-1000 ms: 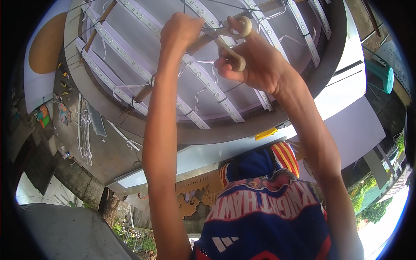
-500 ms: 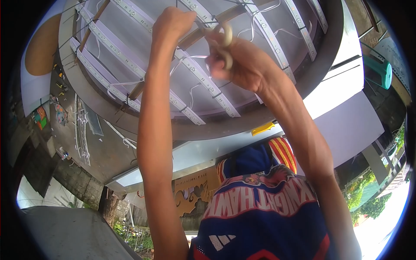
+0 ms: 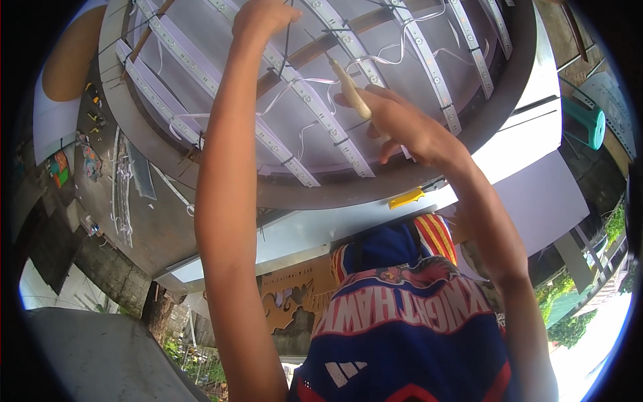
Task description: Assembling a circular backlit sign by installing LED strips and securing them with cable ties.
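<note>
At the top edge my left hand point(image 3: 264, 19) is closed, its fingertips pinched at a thin black cable tie point(image 3: 287, 47) that runs down to an LED strip. My right hand point(image 3: 405, 124) holds a pair of pliers point(image 3: 355, 94) with cream handles, loosely between thumb and fingers, with some fingers spread. The tool's dark tip points up and left, over the inside of a round frame. White LED strips point(image 3: 321, 117) cross this frame in rows, tied on with black ties and joined by thin white wires point(image 3: 395, 50).
The frame's grey rim point(image 3: 301, 196) curves close in front of me. A yellow-handled tool point(image 3: 406, 199) lies on a white panel just nearer. Metal strips point(image 3: 122, 194) lie on the ground at left. A teal stool point(image 3: 589, 124) stands at right.
My right hand has moved right and slightly down with the pliers, and its fingers have loosened. My left hand has shifted slightly up.
</note>
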Demonstrator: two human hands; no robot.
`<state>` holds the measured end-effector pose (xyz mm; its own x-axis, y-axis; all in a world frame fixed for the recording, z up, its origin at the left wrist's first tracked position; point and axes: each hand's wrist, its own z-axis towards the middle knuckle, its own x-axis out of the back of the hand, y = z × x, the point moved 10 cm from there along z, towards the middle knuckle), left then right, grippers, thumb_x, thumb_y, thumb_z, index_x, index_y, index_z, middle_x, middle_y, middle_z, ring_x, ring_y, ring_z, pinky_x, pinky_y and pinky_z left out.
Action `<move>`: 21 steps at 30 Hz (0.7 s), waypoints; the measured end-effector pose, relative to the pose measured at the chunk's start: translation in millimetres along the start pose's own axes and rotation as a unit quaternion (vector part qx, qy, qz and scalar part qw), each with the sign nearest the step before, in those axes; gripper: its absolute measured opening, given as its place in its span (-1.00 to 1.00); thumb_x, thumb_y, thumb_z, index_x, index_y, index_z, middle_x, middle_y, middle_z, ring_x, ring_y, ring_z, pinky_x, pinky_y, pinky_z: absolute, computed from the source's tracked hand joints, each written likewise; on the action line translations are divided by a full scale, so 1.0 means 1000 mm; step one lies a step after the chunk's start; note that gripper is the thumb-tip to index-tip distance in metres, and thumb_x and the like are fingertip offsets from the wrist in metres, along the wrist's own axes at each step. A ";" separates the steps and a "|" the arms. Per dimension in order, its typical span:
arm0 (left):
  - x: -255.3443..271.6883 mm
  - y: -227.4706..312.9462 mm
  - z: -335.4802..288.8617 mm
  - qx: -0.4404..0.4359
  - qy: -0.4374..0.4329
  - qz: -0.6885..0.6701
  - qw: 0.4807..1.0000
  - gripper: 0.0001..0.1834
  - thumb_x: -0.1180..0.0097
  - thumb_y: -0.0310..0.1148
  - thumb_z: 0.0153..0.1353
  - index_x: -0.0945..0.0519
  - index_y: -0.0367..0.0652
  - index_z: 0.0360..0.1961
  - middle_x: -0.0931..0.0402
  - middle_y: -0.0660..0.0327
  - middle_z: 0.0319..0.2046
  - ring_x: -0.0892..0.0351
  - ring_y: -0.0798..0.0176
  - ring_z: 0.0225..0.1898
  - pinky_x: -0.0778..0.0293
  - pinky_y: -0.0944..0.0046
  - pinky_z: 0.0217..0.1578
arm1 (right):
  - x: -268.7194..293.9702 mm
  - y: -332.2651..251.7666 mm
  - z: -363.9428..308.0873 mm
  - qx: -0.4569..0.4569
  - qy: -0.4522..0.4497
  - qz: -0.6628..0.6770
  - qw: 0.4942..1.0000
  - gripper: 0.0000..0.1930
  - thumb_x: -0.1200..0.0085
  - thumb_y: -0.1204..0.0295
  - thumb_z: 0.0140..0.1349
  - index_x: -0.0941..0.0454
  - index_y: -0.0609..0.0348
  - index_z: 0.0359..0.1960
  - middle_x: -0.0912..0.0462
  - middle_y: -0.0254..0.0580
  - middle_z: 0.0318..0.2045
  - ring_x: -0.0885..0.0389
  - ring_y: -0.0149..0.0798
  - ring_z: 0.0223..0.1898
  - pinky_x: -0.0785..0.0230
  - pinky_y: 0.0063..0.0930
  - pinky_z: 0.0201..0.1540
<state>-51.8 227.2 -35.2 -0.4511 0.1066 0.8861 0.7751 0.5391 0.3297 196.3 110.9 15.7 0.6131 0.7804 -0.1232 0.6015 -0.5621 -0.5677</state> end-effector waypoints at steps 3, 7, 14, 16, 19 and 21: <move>-0.007 0.002 0.001 -0.020 -0.063 -0.059 0.996 -0.59 -0.31 -0.18 -0.09 -0.65 -0.40 -0.40 -0.61 -0.21 -0.42 -0.65 -0.09 -0.29 -0.52 0.09 -0.23 | 0.007 -0.014 -0.010 0.015 -0.028 -0.238 0.971 -0.49 0.22 -0.04 0.35 -0.47 0.10 0.04 -0.41 -0.08 -0.15 -0.47 -0.11 -0.23 -0.47 -0.30 -0.31; 0.005 0.024 -0.018 -0.070 -0.099 -0.153 0.981 -0.76 -0.23 -0.29 -0.04 -0.67 -0.30 -0.60 -0.57 -0.13 -0.62 -0.61 0.05 -0.51 -0.46 0.10 -0.38 | -0.011 -0.052 -0.016 0.330 0.057 -0.575 0.746 -0.62 0.06 0.51 0.24 -0.47 -0.31 0.03 -0.50 0.06 -0.33 -0.63 0.04 -0.28 -0.49 -0.26 -0.19; 0.011 0.024 -0.026 -0.098 -0.103 -0.137 0.980 -0.78 -0.19 -0.30 0.00 -0.69 -0.25 -0.59 -0.58 -0.09 -0.62 -0.62 0.05 -0.51 -0.48 0.10 -0.38 | -0.028 -0.062 0.015 0.117 -0.076 -0.541 0.829 -0.69 0.17 0.38 0.36 -0.42 -0.23 0.09 -0.50 0.03 -0.33 -0.61 -0.03 -0.35 -0.52 -0.28 -0.29; 0.009 0.031 -0.026 -0.151 -0.098 -0.113 0.977 -0.77 -0.19 -0.29 0.00 -0.69 -0.24 -0.61 -0.59 -0.08 -0.61 -0.63 0.05 -0.50 -0.49 0.10 -0.38 | -0.024 -0.046 0.025 0.033 -0.090 -0.513 0.853 -0.60 0.10 0.53 0.33 -0.34 -0.12 0.19 -0.48 0.06 -0.27 -0.56 -0.04 -0.35 -0.50 -0.32 -0.25; 0.007 0.036 -0.025 -0.182 -0.097 -0.113 0.972 -0.77 -0.20 -0.28 0.00 -0.69 -0.23 -0.61 -0.60 -0.07 -0.60 -0.64 0.05 -0.50 -0.51 0.10 -0.39 | -0.020 -0.044 0.044 0.090 -0.070 -0.417 0.902 -0.61 0.10 0.34 0.38 -0.29 0.12 0.21 -0.46 0.05 -0.24 -0.52 -0.18 -0.49 -0.54 -0.47 -0.45; 0.006 0.031 -0.025 -0.164 -0.099 -0.127 0.973 -0.78 -0.19 -0.29 0.00 -0.69 -0.23 -0.61 -0.60 -0.06 -0.60 -0.64 0.06 -0.50 -0.51 0.11 -0.39 | -0.021 -0.062 0.028 0.026 -0.012 -0.309 0.951 -0.44 0.11 0.04 0.36 -0.29 0.32 0.13 -0.44 -0.06 -0.32 -0.45 -0.30 -0.58 -0.46 -0.58 -0.62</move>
<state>-19.4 222.9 -11.9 -0.6984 0.1803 0.6927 0.7117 0.2775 0.6453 131.9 136.4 30.8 0.1382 0.9636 0.2288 0.8165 0.0199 -0.5769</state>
